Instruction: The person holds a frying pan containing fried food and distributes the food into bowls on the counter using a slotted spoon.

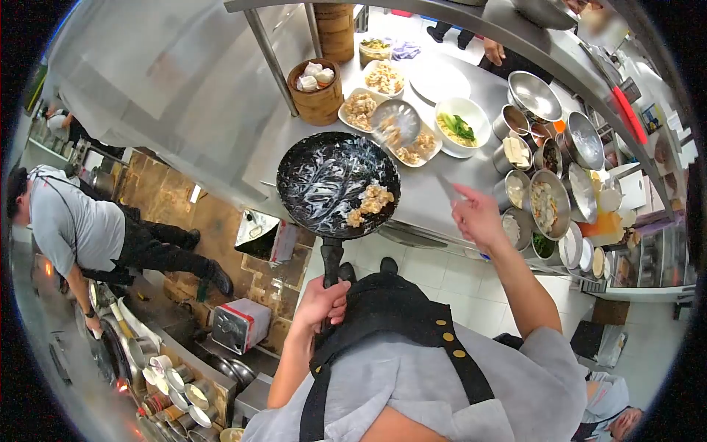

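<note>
My left hand [324,300] is wrapped round the handle of a black pan [324,180], which is smeared with white sauce and has a clump of coated food [370,204] at its right side. My right hand [479,217] is raised over the counter's front edge, closed on the handle of a metal ladle [396,121]. The ladle's bowl, blurred, is over a white dish [420,156] of similar food. Beside it are another filled dish [361,109] and a white bowl of noodles and greens [462,125].
A bamboo steamer [317,92] with buns stands behind the pan. Metal bowls and containers [546,199] crowd the counter's right. A co-worker [81,221] stands at the stove on the left; another person's hand [493,51] shows across the counter. A shelf rail [456,18] crosses above.
</note>
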### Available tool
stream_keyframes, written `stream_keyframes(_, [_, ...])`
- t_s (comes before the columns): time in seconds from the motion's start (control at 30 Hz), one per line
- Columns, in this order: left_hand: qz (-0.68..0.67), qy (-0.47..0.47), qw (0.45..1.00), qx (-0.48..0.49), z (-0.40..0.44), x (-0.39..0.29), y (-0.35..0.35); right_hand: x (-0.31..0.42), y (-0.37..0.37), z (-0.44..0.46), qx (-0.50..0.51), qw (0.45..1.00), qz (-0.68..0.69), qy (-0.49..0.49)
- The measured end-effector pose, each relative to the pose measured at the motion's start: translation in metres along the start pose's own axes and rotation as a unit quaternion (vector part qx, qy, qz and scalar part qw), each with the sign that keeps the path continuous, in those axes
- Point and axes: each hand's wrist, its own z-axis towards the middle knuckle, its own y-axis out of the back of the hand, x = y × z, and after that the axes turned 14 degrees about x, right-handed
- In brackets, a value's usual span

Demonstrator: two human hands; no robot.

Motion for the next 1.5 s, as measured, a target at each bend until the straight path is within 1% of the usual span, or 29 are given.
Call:
stream_keyframes(0.03, [0.004, 0.005, 1.0, -0.006, 0.0, -0.001, 0.001, -0.007, 0.012, 0.013, -0.05, 0.993, -0.099, 0.042])
stream_keyframes(0.07, [0.009, 0.009, 1.0, -0.011, 0.0, -0.002, 0.001, -0.015, 0.025, 0.025, -0.099, 0.972, -0.198, 0.085])
stream_keyframes(0.1, [0.01, 0.007, 1.0, -0.01, -0.001, -0.002, 0.002, -0.024, 0.038, 0.036, -0.099, 0.971, -0.198, 0.087])
stream_keyframes(0.17, [0.024, 0.011, 1.0, -0.007, -0.001, -0.003, 0.004, -0.035, 0.061, 0.05, -0.146, 0.918, -0.34, 0.142])
stream_keyframes(0.2, [0.024, 0.01, 1.0, -0.007, -0.001, -0.003, 0.003, -0.036, 0.064, 0.049, -0.146, 0.918, -0.34, 0.143])
stream_keyframes(0.27, [0.033, 0.013, 0.999, -0.027, -0.002, -0.003, 0.001, -0.04, 0.066, 0.043, -0.13, 0.871, -0.444, 0.165])
stream_keyframes(0.3, [0.032, 0.015, 0.999, -0.026, 0.0, -0.003, 0.001, -0.046, 0.063, 0.044, -0.13, 0.871, -0.444, 0.163])
stream_keyframes(0.37, [0.023, 0.01, 0.999, -0.034, 0.0, -0.002, 0.001, -0.06, 0.053, 0.047, -0.152, 0.787, -0.566, 0.194])
stream_keyframes(0.4, [0.023, 0.01, 0.999, -0.033, 0.001, -0.002, 0.002, -0.06, 0.05, 0.047, -0.153, 0.786, -0.566, 0.194])
stream_keyframes(0.47, [0.019, 0.01, 1.0, -0.021, 0.0, 0.0, 0.005, -0.062, 0.047, 0.045, -0.173, 0.739, -0.602, 0.248])
stream_keyframes(0.5, [0.02, 0.01, 1.0, -0.021, 0.001, 0.0, 0.006, -0.062, 0.046, 0.039, -0.175, 0.739, -0.601, 0.248])
stream_keyframes(0.57, [0.024, 0.012, 0.999, -0.023, 0.0, 0.001, 0.007, -0.063, 0.041, 0.017, -0.143, 0.77, -0.58, 0.225])
stream_keyframes(0.7, [0.02, 0.008, 0.999, -0.034, -0.001, 0.001, 0.005, -0.069, 0.03, -0.011, -0.119, 0.785, -0.562, 0.232])
stream_keyframes(0.77, [0.015, 0.019, 0.999, -0.031, 0.001, 0.003, 0.008, -0.07, 0.026, -0.014, -0.104, 0.804, -0.54, 0.227])
stream_keyframes(0.8, [0.015, 0.019, 0.999, -0.03, 0.003, 0.003, 0.011, -0.072, 0.028, -0.004, -0.105, 0.804, -0.54, 0.226])
stream_keyframes(0.87, [0.019, 0.027, 0.999, -0.022, 0.005, 0.005, 0.016, -0.083, 0.038, 0.03, -0.106, 0.747, -0.603, 0.26])
stream_keyframes(0.9, [0.021, 0.029, 0.999, -0.02, 0.004, 0.006, 0.016, -0.084, 0.041, 0.038, -0.109, 0.748, -0.602, 0.258])
stream_keyframes(0.97, [0.018, 0.025, 0.999, -0.025, 0.002, 0.003, 0.014, -0.079, 0.045, 0.055, -0.147, 0.748, -0.584, 0.279])
stream_keyframes(1.0, [0.019, 0.024, 0.999, -0.025, 0.0, 0.003, 0.012, -0.077, 0.043, 0.054, -0.147, 0.747, -0.584, 0.28])
stream_keyframes(1.07, [0.032, 0.033, 0.998, -0.035, -0.002, 0.002, 0.008, -0.075, 0.04, 0.046, -0.125, 0.766, -0.564, 0.283])
stream_keyframes(1.17, [0.024, 0.034, 0.999, -0.031, -0.001, 0.01, 0.013, -0.086, 0.05, 0.067, -0.124, 0.768, -0.561, 0.282])
stream_keyframes(1.3, [0.032, 0.031, 0.999, -0.031, -0.002, 0.004, 0.007, -0.078, 0.053, 0.064, -0.16, 0.771, -0.551, 0.277])
stream_keyframes(1.37, [0.026, 0.03, 0.999, -0.018, 0.004, 0.008, 0.016, -0.089, 0.065, 0.07, -0.151, 0.726, -0.611, 0.279])
stream_keyframes(1.43, [0.009, 0.022, 1.0, -0.013, 0.004, 0.008, 0.018, -0.082, 0.06, 0.053, -0.148, 0.736, -0.594, 0.29])
stream_keyframes(1.5, [0.005, 0.009, 1.0, -0.01, 0.003, 0.005, 0.014, -0.059, 0.042, 0.027, -0.126, 0.747, -0.578, 0.304])
